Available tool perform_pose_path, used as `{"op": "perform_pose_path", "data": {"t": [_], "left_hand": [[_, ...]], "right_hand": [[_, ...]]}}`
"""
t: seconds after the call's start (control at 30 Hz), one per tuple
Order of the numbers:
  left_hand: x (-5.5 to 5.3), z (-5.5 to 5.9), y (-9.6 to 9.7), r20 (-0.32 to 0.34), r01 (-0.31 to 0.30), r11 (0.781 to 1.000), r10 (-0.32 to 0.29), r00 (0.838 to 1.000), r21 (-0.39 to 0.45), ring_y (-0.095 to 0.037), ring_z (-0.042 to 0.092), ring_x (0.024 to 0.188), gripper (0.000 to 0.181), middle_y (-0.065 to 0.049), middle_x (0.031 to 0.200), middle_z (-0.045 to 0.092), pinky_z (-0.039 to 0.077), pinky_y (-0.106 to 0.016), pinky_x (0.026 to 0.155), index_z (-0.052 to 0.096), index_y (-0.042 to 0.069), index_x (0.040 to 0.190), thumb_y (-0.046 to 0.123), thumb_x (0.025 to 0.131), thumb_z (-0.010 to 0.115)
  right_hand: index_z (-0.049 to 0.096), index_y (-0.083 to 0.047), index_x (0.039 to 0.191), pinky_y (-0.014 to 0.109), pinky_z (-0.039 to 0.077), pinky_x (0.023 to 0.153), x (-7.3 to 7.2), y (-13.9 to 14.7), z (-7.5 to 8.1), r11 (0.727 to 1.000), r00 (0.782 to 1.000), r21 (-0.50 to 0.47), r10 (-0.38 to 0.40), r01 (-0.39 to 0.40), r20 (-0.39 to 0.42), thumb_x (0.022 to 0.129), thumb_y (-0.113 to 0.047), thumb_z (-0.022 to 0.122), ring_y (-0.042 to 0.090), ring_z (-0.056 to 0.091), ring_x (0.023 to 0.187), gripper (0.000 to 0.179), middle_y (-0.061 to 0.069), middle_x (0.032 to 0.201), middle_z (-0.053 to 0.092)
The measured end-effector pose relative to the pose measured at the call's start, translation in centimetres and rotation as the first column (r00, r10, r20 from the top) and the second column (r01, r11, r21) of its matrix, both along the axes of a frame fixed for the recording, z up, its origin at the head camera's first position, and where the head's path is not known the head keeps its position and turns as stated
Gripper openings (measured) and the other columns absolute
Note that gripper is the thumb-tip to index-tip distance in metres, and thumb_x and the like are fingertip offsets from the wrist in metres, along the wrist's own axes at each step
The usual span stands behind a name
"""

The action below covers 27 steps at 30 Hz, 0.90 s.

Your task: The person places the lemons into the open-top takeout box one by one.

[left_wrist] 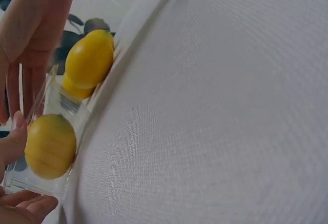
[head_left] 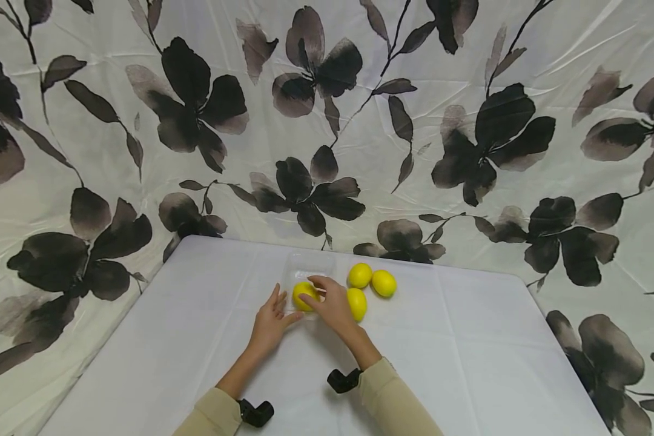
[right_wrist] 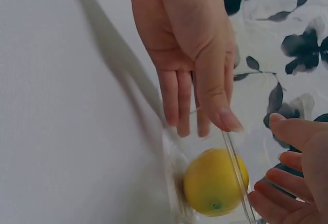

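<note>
One lemon (head_left: pixel 303 298) lies between left grip (head_left: pixel 269 326) and right grip (head_left: pixel 333 304).

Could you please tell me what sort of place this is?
Probably an indoor tabletop arranged for recording, though I cannot tell what room it is in. A floral cloth forms the backdrop, the table has a plain white surface, and the person wears black wrist devices.

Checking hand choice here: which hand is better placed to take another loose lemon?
Likely the right hand: it is close to the three loose lemons, while the left hand is across the clear plastic container from them.
</note>
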<state>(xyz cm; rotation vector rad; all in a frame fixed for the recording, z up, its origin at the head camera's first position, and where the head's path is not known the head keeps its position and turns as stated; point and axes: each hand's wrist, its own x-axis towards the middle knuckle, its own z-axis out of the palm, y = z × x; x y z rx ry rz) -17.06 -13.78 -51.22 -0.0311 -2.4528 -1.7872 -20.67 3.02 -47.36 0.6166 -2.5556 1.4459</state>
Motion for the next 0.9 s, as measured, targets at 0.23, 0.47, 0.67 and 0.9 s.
{"op": "perform_pose_path", "data": {"t": [0.23, 0.47, 0.67, 0.9], "left_hand": [[-0.1, 0.3, 0.3, 0.053, -0.007, 1.000, 0.008, 0.999, -0.012, -0.040, 0.041, 0.137, 0.094, -0.026, 0.151, 0.040, 0.041, -0.050, 0.109, 0.019, -0.002, 0.156, 0.014, 0.085, 0.078], [0.0, 0.6, 0.1, 0.053, -0.006, 1.000, 0.007, 0.999, -0.013, -0.039, 0.040, 0.138, 0.094, -0.026, 0.152, 0.038, 0.041, -0.048, 0.109, 0.018, -0.002, 0.156, 0.014, 0.085, 0.078], [-0.3, 0.5, -0.2, 0.049, 0.029, 1.000, -0.029, 0.998, 0.009, -0.039, 0.038, 0.140, 0.094, -0.027, 0.154, 0.033, 0.039, -0.045, 0.110, 0.015, -0.003, 0.156, 0.015, 0.087, 0.076], [-0.2, 0.3, -0.1, 0.053, 0.039, 0.999, -0.041, 0.998, 0.025, -0.038, 0.036, 0.141, 0.096, -0.026, 0.155, 0.033, 0.038, -0.045, 0.111, 0.014, -0.002, 0.156, 0.017, 0.087, 0.077]], "right_hand": [[0.062, 0.000, 0.128, 0.036, 0.055, 0.098, 0.1, 1.5, 0.4, 0.998, 0.999, -0.046, -0.036, 0.037, 0.026, 0.087, -0.024, 0.077, 0.029, 0.064, 0.117, 0.049, 0.014, 0.128, 0.065], [0.063, 0.000, 0.127, 0.036, 0.057, 0.095, -0.1, 3.1, 0.3, 0.997, 0.997, -0.039, -0.071, 0.071, -0.020, 0.088, -0.025, 0.076, 0.030, 0.066, 0.114, 0.048, 0.015, 0.127, 0.066], [0.064, -0.001, 0.126, 0.039, 0.057, 0.094, -0.2, 4.7, 0.5, 0.993, 0.993, -0.047, -0.113, 0.113, -0.017, 0.088, -0.025, 0.076, 0.032, 0.066, 0.114, 0.047, 0.014, 0.126, 0.067], [0.063, -0.001, 0.127, 0.043, 0.053, 0.101, 0.1, 6.8, 0.4, 0.983, 0.986, -0.101, -0.148, 0.155, 0.070, 0.086, -0.023, 0.078, 0.035, 0.062, 0.119, 0.049, 0.017, 0.127, 0.065]]}}
